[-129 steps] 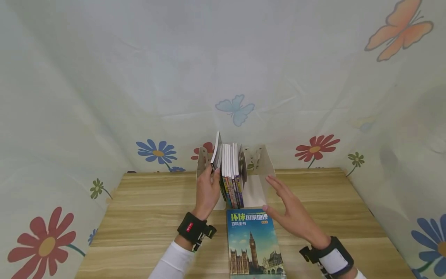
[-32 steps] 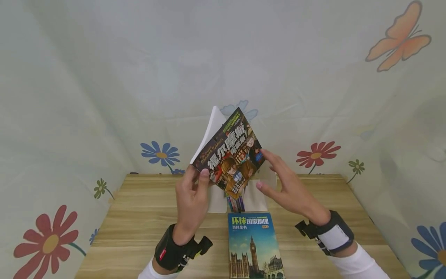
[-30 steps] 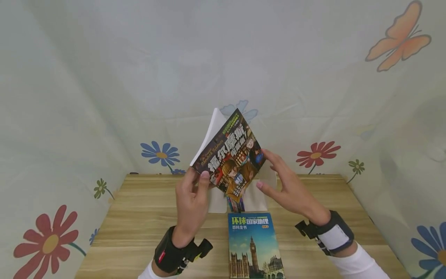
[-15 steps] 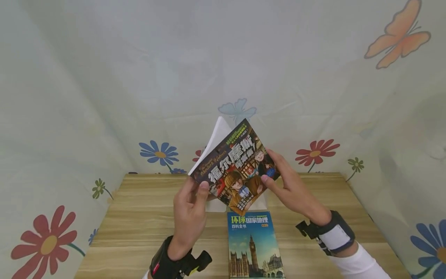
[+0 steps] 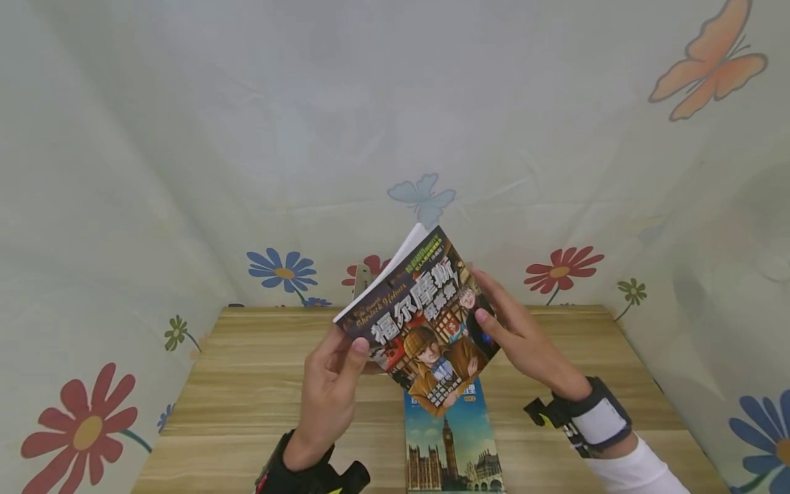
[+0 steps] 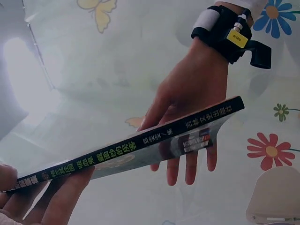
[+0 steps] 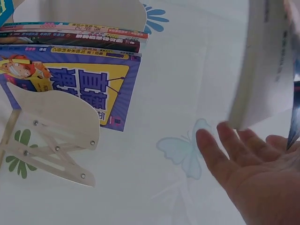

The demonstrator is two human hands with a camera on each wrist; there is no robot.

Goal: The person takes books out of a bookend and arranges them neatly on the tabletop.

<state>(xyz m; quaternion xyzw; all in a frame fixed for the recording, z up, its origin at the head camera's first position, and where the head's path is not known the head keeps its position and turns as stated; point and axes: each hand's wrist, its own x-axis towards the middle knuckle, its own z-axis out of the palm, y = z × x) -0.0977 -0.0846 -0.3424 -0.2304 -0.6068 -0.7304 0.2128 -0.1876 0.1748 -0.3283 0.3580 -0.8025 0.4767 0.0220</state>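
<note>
A Sherlock Holmes paperback book [image 5: 432,322] with a dark illustrated cover is held up tilted over the table. My left hand [image 5: 330,394] grips its lower left corner, thumb on the front cover and fingers behind. My right hand [image 5: 531,339] holds the right edge, with its thumb on the cover. White pages [image 5: 404,254] show along the upper left side, where the book is slightly parted. The left wrist view shows the book's black spine [image 6: 117,149] and the right hand's fingers extending behind it. Below lies a blue book [image 5: 447,453] with a clock tower cover, partly covered.
In the right wrist view a white folding bookend rack [image 7: 61,117] holds several upright books [image 7: 79,35], with a purple and yellow one [image 7: 93,84] on the outside. The wood-grain table [image 5: 259,384] meets a curtain [image 5: 308,137] printed with flowers and butterflies.
The paperback has come out of the row in my left hand and turned cover-up. Over the last second it has moved lower and nearer; my right thumb has come onto the cover.
</note>
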